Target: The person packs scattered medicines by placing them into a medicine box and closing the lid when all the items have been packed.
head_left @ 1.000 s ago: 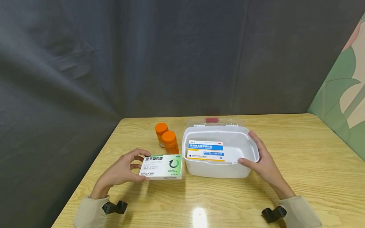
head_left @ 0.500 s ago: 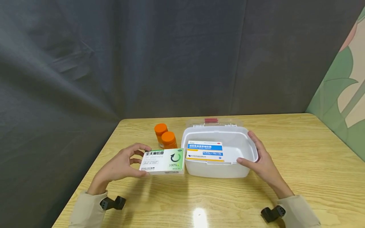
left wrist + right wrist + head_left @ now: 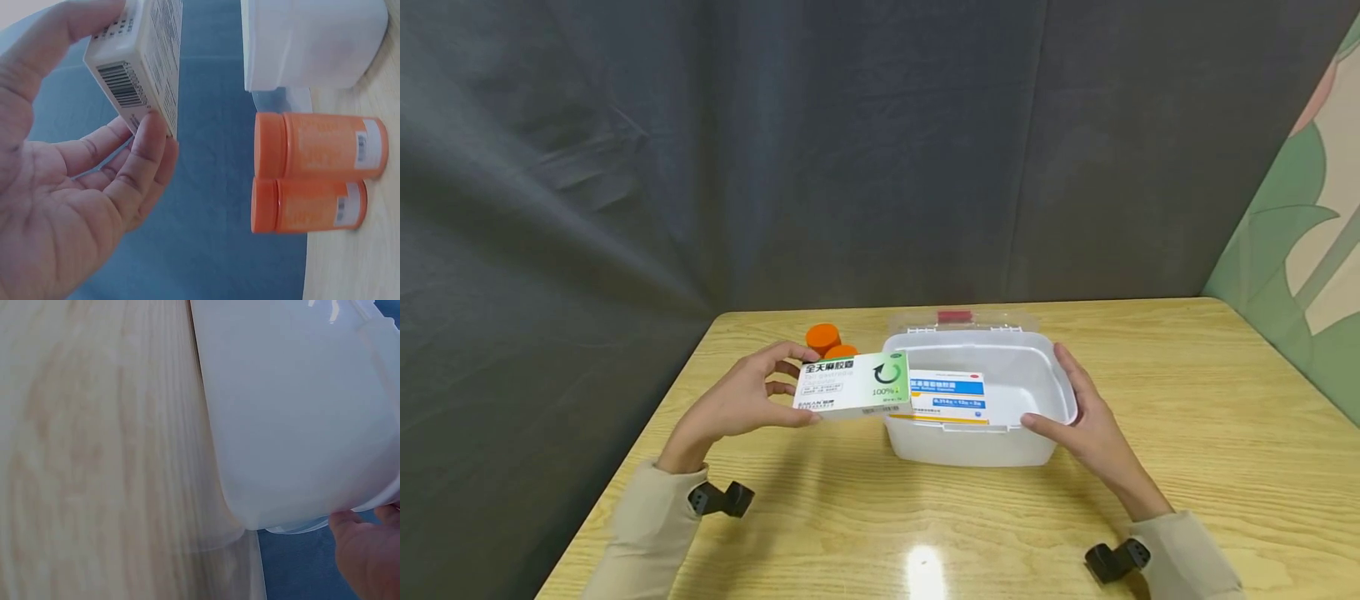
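In the head view my left hand point(image 3: 751, 392) pinches a white-and-green medicine box point(image 3: 853, 385) by its left end, thumb below and fingers above. The medicine box is raised and tilted, its right end in front of the left rim of a white plastic storage box point(image 3: 985, 446). A blue-and-white medicine box point(image 3: 951, 396) leans inside that container, partly hidden by the held one. My right hand point(image 3: 1090, 425) holds the container's right end, thumb on the front rim and fingers at the right side. The left wrist view shows the held box's barcode end.
Two orange bottles point(image 3: 325, 145) stand left of the container, mostly hidden behind the held box in the head view. The clear lid point(image 3: 917, 320) with a red latch lies folded back behind the container. A dark curtain point(image 3: 880, 167) hangs beyond the wooden table point(image 3: 1150, 358).
My left hand has lifted the green-and-white medicine box up and to the right, over the container's left rim. The right hand has stayed on the container.
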Motion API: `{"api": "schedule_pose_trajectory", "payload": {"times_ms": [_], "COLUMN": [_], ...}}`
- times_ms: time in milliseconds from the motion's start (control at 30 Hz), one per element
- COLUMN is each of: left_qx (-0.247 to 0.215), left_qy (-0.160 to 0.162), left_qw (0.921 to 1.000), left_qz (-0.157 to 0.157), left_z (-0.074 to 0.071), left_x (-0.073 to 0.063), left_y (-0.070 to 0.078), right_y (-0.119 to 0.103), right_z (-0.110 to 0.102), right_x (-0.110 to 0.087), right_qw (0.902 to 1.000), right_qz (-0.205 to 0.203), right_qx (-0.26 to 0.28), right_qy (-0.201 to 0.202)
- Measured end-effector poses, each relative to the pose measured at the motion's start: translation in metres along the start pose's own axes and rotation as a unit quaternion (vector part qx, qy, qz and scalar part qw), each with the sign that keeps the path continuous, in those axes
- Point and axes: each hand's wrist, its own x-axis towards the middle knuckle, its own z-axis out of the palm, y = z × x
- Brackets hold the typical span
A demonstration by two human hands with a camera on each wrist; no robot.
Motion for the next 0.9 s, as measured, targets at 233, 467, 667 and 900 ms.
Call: {"api": "schedule_pose_trajectory", "payload": {"times_ms": [233,467,667,900], "left_qx": [0.005,0.003,0.002,-0.014], "left_qy": [0.004,-0.008,-0.018,-0.03], "left_qw": [1.0,0.9999,0.9998,0.9994], "left_qz": [0.005,0.015,0.007,0.004], "left_z": [0.006,0.011,0.015,0.023], "left_x": [0.016,0.026,0.033,0.044], "left_y": [0.007,0.01,0.012,0.012], "right_y": [0.0,-0.001,-0.001,-0.003], "right_z": [0.0,-0.001,0.0,0.0], "right_x": [0.001,0.001,0.002,0.002], "right_qw": [1.0,0.9999,0.9997,0.9994], "right_qz": [0.004,0.01,0.022,0.03], "right_qx": [-0.005,-0.005,-0.008,-0.016], "right_qy": [-0.002,0.001,-0.002,-0.002]}}
